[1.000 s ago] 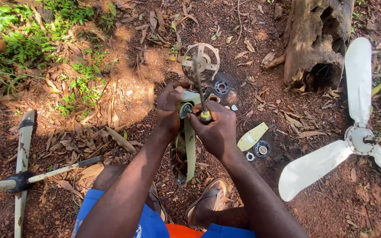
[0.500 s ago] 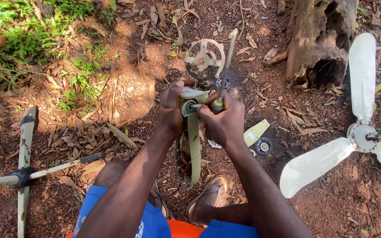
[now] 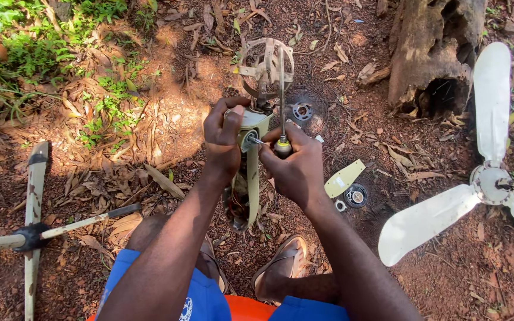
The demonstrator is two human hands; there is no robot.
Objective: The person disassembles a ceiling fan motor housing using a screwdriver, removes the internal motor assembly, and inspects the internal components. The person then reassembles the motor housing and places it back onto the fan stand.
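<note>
Item 1, left hand (image 3: 224,135): closed around the top of a pale fan housing (image 3: 251,172), fingers curled over its upper end, thumb side towards the centre. It sits just left of frame centre.

Item 2, right hand (image 3: 294,165): wrapped tight on a screwdriver (image 3: 281,98), whose handle is buried in the fist and whose thin metal shaft stands nearly upright, pointing to 12 o'clock. The two hands are just beside each other, almost touching.

Item 3, fan housing: a long cream-coloured piece, held upright between the knees, its lower end reaching the ground near a sandal (image 3: 284,264) at 6 o'clock. A small round fitting shows at its top between the hands.

Item 4, motor frame (image 3: 263,64): a rusty round metal cage, at 12 o'clock from the hands, lying on bare red soil just beyond the housing top.

Item 5, white three-blade fan rotor (image 3: 488,181): lying flat at 3 o'clock, well apart from the hands.

Item 6, small parts: a cream plate (image 3: 344,178) and a dark round cap (image 3: 356,195) at 4 o'clock from the right hand; another dark ring (image 3: 302,111) at 1 o'clock.

Item 7, tree stump (image 3: 435,53): at 2 o'clock, hollowed.

Item 8, crossed stand base (image 3: 31,235): at 8 o'clock, on dry leaves.
</note>
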